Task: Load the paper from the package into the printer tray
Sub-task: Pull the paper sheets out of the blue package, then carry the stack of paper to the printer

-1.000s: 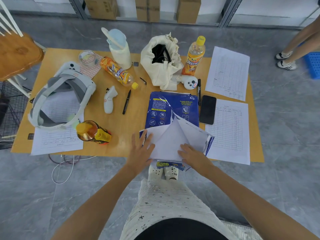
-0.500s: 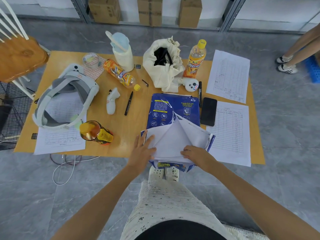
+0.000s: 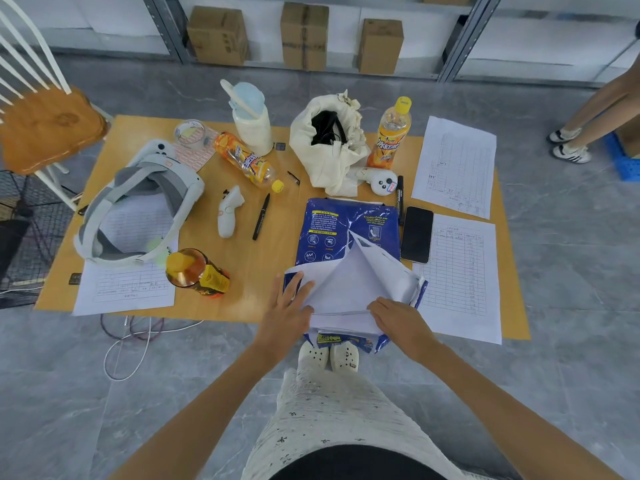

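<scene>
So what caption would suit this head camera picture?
Both hands, left and right, open a torn blue paper package on a cluttered table.

Since a second ago the left hand (image 3: pixel 286 308) has been shifted onto the near left edge of the white paper (image 3: pixel 349 292), fingers spread flat, while the right hand (image 3: pixel 398 320) has been curled over the sheets' near edge (formerly resting flatter there).

Grey tiled floor (image 3: pixel 571 278), wooden table (image 3: pixel 270 265), wooden chair (image 3: pixel 48 129).
</scene>
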